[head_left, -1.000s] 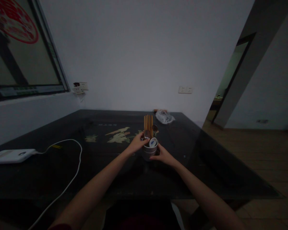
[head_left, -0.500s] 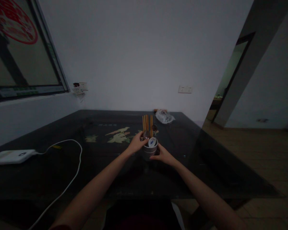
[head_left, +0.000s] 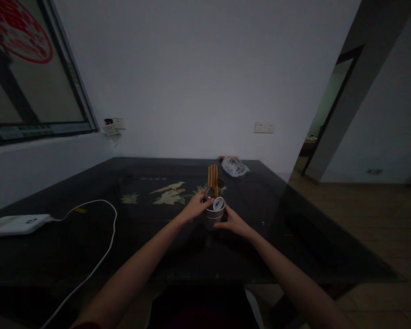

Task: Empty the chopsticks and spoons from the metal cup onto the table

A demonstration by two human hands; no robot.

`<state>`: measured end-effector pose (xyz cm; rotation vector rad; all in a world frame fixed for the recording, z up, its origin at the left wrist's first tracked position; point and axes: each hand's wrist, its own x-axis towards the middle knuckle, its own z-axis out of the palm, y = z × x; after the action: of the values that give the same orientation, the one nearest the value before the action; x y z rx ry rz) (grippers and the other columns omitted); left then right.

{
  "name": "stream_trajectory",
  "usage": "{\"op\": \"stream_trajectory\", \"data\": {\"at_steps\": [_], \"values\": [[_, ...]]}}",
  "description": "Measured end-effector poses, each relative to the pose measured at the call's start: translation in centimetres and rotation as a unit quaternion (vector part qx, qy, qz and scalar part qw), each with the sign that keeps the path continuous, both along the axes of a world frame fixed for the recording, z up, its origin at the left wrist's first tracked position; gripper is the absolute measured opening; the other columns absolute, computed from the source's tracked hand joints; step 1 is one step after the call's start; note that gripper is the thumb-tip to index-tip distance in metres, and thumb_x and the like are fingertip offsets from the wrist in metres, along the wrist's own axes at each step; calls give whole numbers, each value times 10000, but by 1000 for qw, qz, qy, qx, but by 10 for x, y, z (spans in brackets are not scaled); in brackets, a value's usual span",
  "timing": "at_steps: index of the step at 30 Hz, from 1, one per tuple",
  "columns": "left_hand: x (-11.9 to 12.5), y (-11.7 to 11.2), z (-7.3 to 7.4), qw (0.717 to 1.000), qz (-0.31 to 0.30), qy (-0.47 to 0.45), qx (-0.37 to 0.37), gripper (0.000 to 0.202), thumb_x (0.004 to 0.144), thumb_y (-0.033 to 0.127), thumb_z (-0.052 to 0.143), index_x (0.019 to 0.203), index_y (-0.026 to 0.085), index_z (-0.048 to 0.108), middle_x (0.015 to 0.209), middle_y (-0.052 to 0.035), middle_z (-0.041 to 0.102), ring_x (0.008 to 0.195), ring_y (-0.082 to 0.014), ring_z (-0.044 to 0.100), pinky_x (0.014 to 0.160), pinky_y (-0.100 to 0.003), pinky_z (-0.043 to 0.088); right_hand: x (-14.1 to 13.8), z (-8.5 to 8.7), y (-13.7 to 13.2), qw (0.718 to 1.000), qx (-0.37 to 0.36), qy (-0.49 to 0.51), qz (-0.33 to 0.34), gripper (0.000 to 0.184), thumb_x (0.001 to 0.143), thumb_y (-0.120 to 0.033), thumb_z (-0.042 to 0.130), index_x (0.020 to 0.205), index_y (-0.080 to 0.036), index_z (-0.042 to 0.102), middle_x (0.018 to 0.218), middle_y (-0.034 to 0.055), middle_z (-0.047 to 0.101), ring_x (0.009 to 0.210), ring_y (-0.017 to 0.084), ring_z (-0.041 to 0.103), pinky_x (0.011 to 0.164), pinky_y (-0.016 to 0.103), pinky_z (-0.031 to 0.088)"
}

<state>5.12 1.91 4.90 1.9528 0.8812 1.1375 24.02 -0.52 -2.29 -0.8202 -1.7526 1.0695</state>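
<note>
R hand point(head_left: 237, 223) wrapped round R side of a round whitish-grey cup point(head_left: 213, 217); L hand point(head_left: 194, 206) at its L rim, I can't tell if gripping cup or the shiny round-bowled metal spoon point(head_left: 209, 193); in cup, slim yellow-brown chopsticks point(head_left: 214, 176) upright & a blue-marked white oval spoon point(head_left: 218, 204); cup's mid-way along the glossy black table point(head_left: 277, 246); crumpled clear plastic bag point(head_left: 234, 167) behind; flat white device point(head_left: 17, 225) far L

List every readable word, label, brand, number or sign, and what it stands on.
None is readable.
Table: a row of pale characters, too small and blurred.
Window: round red decoration, any character unclear.
White device: small dark patch, nothing legible.
Yellow strip: nothing legible.
White spoon: blue mark, too small to make out.
</note>
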Motion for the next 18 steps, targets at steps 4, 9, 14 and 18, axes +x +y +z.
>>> {"op": "stream_trajectory", "data": {"at_steps": [4, 9, 14, 18], "values": [[-1, 2, -1, 1000, -5, 4, 4, 201, 755, 289, 629, 902, 166, 688, 1068, -75, 645, 1054, -241, 546, 985, -356, 390, 1, -1, 1, 1000, -7, -9, -3, 898, 567, -282, 836, 1347, -216, 396, 1349, 103, 502, 1254, 272, 464, 1085, 452, 327], [2, 2, -2, 1000, 13, 16, 9, 197, 807, 310, 580, 867, 156, 688, 1036, -83, 610, 1056, -230, 526, 1015, -361, 365, 0, 1, -1, 1000, -6, -5, 0, 915, 562, -281, 836, 1356, -217, 386, 1337, 101, 512, 1247, 268, 471, 1085, 453, 328], [6, 1, -10, 997, 75, 0, 11, 217, 864, 297, 511, 810, 158, 669, 1120, -90, 490, 1170, -226, 435, 1075, -361, 297, -2, 4, -3, 1000, -4, 13, 11, 890, 578, -284, 828, 1348, -213, 389, 1364, 109, 485, 1253, 263, 465, 1071, 427, 351], [8, -3, -10, 988, 142, -30, 52, 285, 918, 318, 419, 850, 153, 642, 1133, -94, 430, 1191, -222, 388, 1092, -372, 260, -2, 5, -4, 1000, 4, -2, -8, 877, 573, -298, 830, 1336, -201, 409, 1361, 115, 487, 1266, 271, 449, 1087, 436, 318]]}}
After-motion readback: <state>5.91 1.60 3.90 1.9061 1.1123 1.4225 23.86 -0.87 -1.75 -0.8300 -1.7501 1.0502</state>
